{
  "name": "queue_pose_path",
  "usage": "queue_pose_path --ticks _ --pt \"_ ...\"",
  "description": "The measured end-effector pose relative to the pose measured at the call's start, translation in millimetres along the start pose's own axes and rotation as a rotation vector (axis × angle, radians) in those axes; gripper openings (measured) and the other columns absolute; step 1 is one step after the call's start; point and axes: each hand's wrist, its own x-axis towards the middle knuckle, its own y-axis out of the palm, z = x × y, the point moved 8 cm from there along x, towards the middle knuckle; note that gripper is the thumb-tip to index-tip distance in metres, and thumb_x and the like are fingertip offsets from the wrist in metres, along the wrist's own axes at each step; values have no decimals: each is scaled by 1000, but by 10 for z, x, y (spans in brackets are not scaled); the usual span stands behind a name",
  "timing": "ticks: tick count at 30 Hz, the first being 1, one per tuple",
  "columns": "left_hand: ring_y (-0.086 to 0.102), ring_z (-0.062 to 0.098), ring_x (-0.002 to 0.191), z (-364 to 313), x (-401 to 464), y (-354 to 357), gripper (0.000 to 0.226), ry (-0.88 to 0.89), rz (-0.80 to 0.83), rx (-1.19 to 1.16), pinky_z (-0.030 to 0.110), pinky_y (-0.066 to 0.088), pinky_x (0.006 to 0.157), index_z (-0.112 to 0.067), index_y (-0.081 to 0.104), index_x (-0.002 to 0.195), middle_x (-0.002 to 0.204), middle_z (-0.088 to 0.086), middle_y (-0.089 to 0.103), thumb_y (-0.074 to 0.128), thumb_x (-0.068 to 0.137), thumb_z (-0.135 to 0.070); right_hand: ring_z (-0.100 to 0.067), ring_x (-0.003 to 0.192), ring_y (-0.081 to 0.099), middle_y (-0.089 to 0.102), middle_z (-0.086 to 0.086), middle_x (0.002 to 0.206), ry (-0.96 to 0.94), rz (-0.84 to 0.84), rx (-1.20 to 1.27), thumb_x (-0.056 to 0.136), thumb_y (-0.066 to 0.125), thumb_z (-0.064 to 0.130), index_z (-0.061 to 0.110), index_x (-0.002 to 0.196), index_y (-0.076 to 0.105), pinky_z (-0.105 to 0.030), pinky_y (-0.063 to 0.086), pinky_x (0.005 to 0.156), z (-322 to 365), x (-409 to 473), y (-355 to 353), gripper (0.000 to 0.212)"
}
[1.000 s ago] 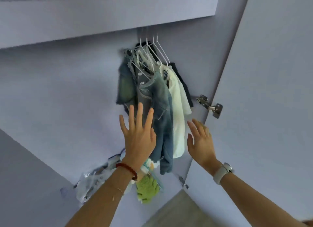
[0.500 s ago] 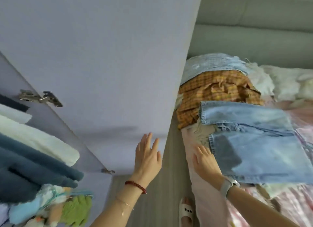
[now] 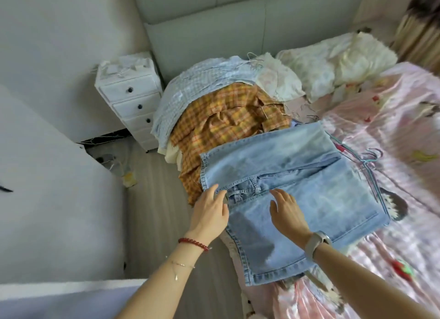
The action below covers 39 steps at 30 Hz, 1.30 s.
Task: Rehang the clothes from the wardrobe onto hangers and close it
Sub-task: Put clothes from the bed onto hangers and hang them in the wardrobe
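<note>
While both hands reach out over the near edge of the bed with the glossy pink printed cover (image 3: 404, 118), the folded pair of light blue denim jeans (image 3: 292, 187) lies straight ahead of them, flat on the cover and hard against that edge. Its long axis runs from the hem end hanging just off the near edge, below the wrists, up and away toward the head of the bed, with the waistband and belt loops crossing right between the two hands. The left hand (image 3: 210, 211) hovers at the jeans' left border, fingers straight and slightly spread, gripping nothing; whether it touches the cloth I cannot tell. The right hand (image 3: 287, 211) lies over the denim itself, fingers relaxed and extended, also holding nothing, and so looks the nearer to taking hold. The jeans are pale, washed-out and soft-looking, folded over once with darker seams showing. Just beyond them, toward the headboard corner, sits a crumpled orange-yellow plaid shirt (image 3: 226, 118). A thin wire clothes hanger (image 3: 371, 166) lies on the cover at the jeans' far right side.
</note>
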Motion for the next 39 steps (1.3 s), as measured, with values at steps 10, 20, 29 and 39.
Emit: queue_pose_path --ticks 10,20,29,39 --pt "34 21 131 -268 1681 77 44 76 65 127 33 43 95 -16 33 140 150 5 24 38 97 -26 -28 128 36 42 -10 139 141 -80 111 96 34 16 8 136 38 -38 34 104 -548 1199 -585 41" --pt "-2 28 143 159 3221 1074 62 78 204 89 52 8 112 -23 8 148 156 5 3 31 95 -47 -32 120 45 46 -17 134 274 -69 108 96 32 11 5 135 38 -38 37 95 -921 3189 -488 40" --pt "61 22 82 156 3096 1095 42 301 -94 -70 42 48 78 -14 61 115 90 1 62 42 88 -40 -28 84 53 53 -16 95 627 -30 209 91 40 17 -4 119 44 -35 42 71 -1577 4245 -47 35" --pt "58 21 67 -27 2907 1009 35 403 -101 -70 34 49 64 -10 69 101 77 3 61 80 67 -11 -16 73 55 57 -1 79 494 -318 642 91 47 20 6 97 55 -19 44 63 -1100 4102 -321 17"
